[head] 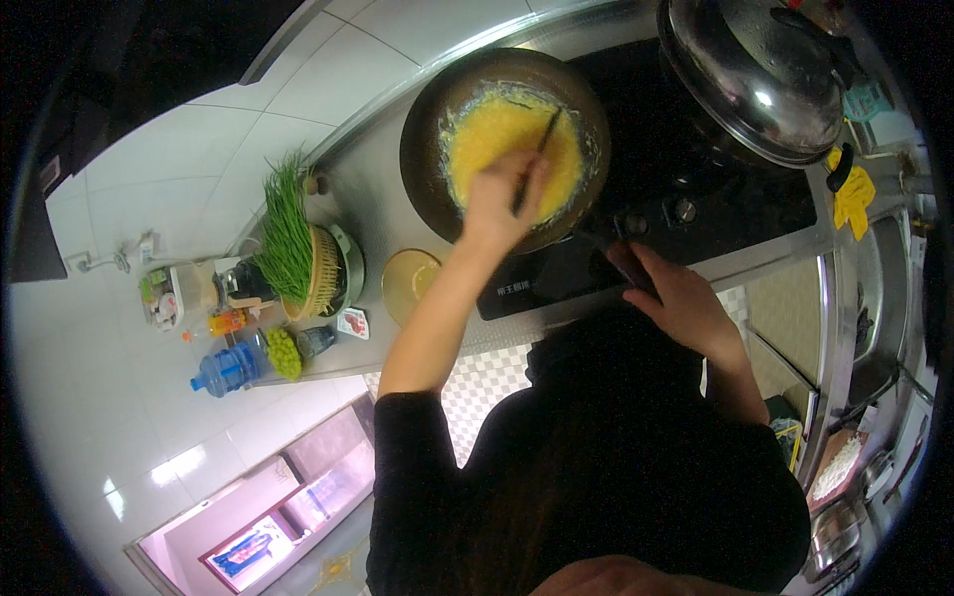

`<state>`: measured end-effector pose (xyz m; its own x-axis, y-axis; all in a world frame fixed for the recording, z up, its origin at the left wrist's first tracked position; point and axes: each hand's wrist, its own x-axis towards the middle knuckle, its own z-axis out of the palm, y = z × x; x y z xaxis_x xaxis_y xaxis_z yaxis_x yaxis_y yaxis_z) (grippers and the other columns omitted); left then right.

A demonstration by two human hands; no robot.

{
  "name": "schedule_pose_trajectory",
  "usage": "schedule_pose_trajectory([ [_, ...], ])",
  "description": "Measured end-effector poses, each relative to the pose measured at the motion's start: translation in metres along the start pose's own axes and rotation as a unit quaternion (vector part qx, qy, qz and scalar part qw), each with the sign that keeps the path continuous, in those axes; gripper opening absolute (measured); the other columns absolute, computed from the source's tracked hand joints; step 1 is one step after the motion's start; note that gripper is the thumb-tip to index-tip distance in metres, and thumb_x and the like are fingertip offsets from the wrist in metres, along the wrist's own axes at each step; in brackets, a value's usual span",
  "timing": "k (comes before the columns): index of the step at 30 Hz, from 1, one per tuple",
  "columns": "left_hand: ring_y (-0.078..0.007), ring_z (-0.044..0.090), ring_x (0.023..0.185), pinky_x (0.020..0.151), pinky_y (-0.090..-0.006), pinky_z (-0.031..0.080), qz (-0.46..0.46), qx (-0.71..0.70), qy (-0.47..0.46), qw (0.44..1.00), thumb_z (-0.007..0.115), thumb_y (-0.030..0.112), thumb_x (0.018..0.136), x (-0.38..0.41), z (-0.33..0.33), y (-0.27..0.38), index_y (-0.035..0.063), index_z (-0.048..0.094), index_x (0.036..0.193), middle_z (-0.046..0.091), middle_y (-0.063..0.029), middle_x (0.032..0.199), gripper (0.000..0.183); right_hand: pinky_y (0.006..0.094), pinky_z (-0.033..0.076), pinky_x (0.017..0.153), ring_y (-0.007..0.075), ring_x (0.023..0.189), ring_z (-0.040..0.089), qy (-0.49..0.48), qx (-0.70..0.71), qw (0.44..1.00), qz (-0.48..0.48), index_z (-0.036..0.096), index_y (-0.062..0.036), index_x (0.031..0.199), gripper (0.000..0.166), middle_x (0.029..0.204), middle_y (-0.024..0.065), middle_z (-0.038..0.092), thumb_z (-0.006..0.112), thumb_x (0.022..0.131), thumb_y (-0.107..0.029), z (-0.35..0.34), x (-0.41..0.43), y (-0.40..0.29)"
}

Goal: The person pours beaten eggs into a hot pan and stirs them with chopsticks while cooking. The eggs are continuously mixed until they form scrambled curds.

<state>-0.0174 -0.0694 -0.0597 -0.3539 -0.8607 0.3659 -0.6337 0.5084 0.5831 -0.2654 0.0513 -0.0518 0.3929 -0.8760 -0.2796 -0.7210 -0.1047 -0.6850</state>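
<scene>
A dark wok [427, 141] sits on the left part of the black glass cooktop [566, 276]. Yellow beaten egg [481, 141] spreads over its bottom, with paler set bits around the rim of the layer. Above the egg, my left hand [505, 192] grips dark chopsticks [550, 132], whose tips reach the far side of the egg; hand and sticks are blurred. My right hand [682, 302] is closed around the wok's dark handle [630, 267]. Left of the cooktop, near my left forearm, stands a yellowish bowl [400, 281] with a little liquid residue inside.
A large lidded metal pan [760, 82] occupies the right burner. Green chives [287, 231] fill a woven basket [322, 276] on the left counter, near green grapes [283, 354], a glass [317, 341] and a blue water bottle [227, 369]. To the right are a yellow cloth [853, 197] and a sink [883, 298].
</scene>
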Motion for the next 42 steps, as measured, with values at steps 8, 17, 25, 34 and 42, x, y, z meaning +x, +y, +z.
schedule_pose_trajectory([
  [8,-0.0322,0.067,0.080,0.072,-0.0334,0.051,-0.047,0.017,0.007,0.999,0.062,0.009,0.086,0.009,-0.007,-0.001,-0.0058,0.066,0.096,0.067,-0.0222,0.088,0.018,0.0469,0.050,0.074,0.0400,0.089,0.062,-0.011,-0.013,1.000,0.016,0.036,0.0014,0.134,0.061,0.108,0.0249,0.061,0.059,0.089,-0.032,0.000,-0.001,-0.001],
  [17,-0.0378,0.064,0.081,0.072,-0.0387,0.051,-0.056,0.039,-0.039,0.997,0.058,0.003,0.083,-0.014,-0.018,-0.015,-0.0035,0.063,0.095,0.064,-0.0233,0.088,0.015,0.0467,0.051,0.073,0.0396,0.088,0.063,-0.002,-0.022,1.000,-0.003,0.035,0.0000,0.135,0.060,0.108,0.0251,0.061,0.059,0.089,-0.032,0.002,-0.001,0.000],
  [25,-0.0381,0.063,0.086,0.077,-0.0376,0.050,-0.071,0.080,0.023,0.994,0.054,-0.003,0.081,-0.021,-0.034,-0.031,-0.0037,0.063,0.090,0.064,-0.0219,0.092,0.013,0.0471,0.051,0.072,0.0399,0.087,0.063,0.009,-0.023,1.000,-0.016,0.033,0.0005,0.136,0.061,0.105,0.0249,0.062,0.058,0.090,-0.032,0.005,-0.002,0.004],
  [34,-0.0377,0.062,0.090,0.077,-0.0402,0.050,-0.043,0.085,-0.029,0.995,0.056,-0.003,0.077,-0.035,-0.039,-0.028,-0.0030,0.061,0.088,0.064,-0.0218,0.094,0.012,0.0434,0.049,0.077,0.0382,0.091,0.062,0.010,-0.032,0.999,-0.006,0.032,-0.0051,0.139,0.060,0.109,0.0242,0.060,0.059,0.090,-0.028,0.008,-0.003,0.005],
  [42,-0.0401,0.062,0.081,0.071,-0.0400,0.050,0.026,0.020,-0.085,0.996,0.056,-0.002,0.080,-0.029,-0.016,-0.004,-0.0051,0.061,0.088,0.063,-0.0225,0.089,0.010,0.0467,0.050,0.081,0.0395,0.098,0.061,-0.074,-0.035,0.995,0.054,0.032,-0.0015,0.138,0.061,0.118,0.0247,0.057,0.056,0.091,-0.034,-0.006,0.001,-0.008],
])
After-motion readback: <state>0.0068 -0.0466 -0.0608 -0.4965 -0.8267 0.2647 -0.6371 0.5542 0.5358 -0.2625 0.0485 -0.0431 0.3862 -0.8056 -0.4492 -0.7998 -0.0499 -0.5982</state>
